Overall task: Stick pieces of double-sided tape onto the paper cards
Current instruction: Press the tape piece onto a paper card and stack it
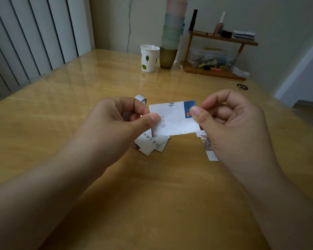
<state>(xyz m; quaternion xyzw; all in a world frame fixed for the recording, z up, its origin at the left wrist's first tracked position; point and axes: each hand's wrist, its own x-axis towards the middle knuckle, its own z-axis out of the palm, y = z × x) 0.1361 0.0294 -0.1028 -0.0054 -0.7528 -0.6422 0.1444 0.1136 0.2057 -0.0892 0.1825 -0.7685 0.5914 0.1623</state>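
Observation:
A white paper card (173, 120) with a blue picture in one corner is held above the wooden table (79, 98). My left hand (119, 121) pinches its left edge between thumb and forefinger. My right hand (229, 121) pinches its right edge by the blue picture. A roll of double-sided tape (141, 99) lies on the table just behind my left hand, mostly hidden. More printed cards (152, 144) lie in a small pile under the held card, and another card (209, 147) lies partly under my right hand.
A paper cup (149, 57) with green leaves and a tall stack of cups (171, 35) stand at the table's far edge. A small wooden shelf (219, 56) with cosmetics stands at the back right. A black hair tie (242, 86) lies near it.

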